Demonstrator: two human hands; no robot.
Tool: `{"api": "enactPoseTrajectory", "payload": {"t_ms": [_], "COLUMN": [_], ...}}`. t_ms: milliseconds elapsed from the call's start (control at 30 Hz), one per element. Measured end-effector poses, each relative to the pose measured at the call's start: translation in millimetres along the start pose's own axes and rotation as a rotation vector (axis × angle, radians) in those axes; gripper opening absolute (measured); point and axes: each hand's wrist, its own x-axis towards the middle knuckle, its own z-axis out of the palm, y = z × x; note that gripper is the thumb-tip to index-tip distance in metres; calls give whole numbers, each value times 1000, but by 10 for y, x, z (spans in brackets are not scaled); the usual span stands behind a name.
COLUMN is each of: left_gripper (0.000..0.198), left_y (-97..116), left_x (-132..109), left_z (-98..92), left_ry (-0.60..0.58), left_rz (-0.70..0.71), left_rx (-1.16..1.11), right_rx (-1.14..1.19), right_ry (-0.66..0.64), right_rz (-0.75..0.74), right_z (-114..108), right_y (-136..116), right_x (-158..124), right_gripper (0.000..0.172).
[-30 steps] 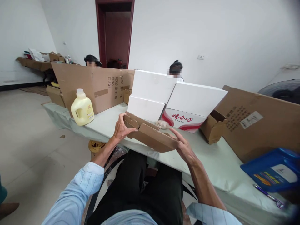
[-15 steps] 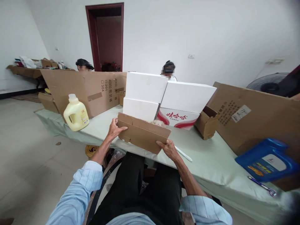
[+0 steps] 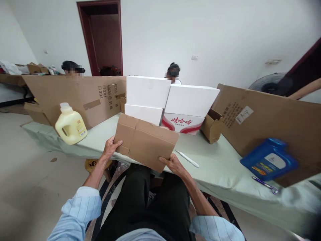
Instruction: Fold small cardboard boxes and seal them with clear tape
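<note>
A brown piece of cardboard (image 3: 145, 142) with fold lines is held up in front of me, tilted over the table's near edge. My left hand (image 3: 110, 147) is closed on its left edge, thumb on the face towards me. At its lower right, my right hand (image 3: 173, 163) pinches the edge in the same way. Just right of the cardboard, a white slim-handled tool (image 3: 188, 158) lies on the green tablecloth (image 3: 213, 170); it looks like a craft knife or scalpel. Whatever lies directly behind the cardboard is hidden.
White boxes (image 3: 147, 92) stand stacked behind the cardboard, beside a red-and-white box (image 3: 183, 124) and a small open carton (image 3: 212, 126). A yellow jug (image 3: 71, 125) is on the left; a blue bottle (image 3: 269, 159) and a purple-handled tool (image 3: 265, 184) are on the right. Two people sit beyond.
Both hands have tilted the cardboard, so more of its broad face shows. My view has turned a little to the right. The white tool is now more fully visible.
</note>
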Motion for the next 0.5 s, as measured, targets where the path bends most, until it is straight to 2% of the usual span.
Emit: {"api": "enactPoseTrajectory", "payload": {"t_ms": [233,400,433,500], "left_gripper": [86,82,80,78], "left_y": [-47,-142,-170,-228], "left_x": [-223,-324,-327,-318], "left_z": [-44,4,17,47], "left_ry": [33,-64,-72,-85], "left_rz": [-49,-32,-20,4], "left_rx": [29,163,214,318], "right_rx": [-54,-236,-279,-340], "right_ry": [-83,51,97,273], "right_rz": [44,-21,-37,-61], "right_z": [225,263,228,96], "right_y": [-74,-76,-72,-65], "right_x": [-375,-672,-732,-861], "right_gripper": [48,44,45,45]}}
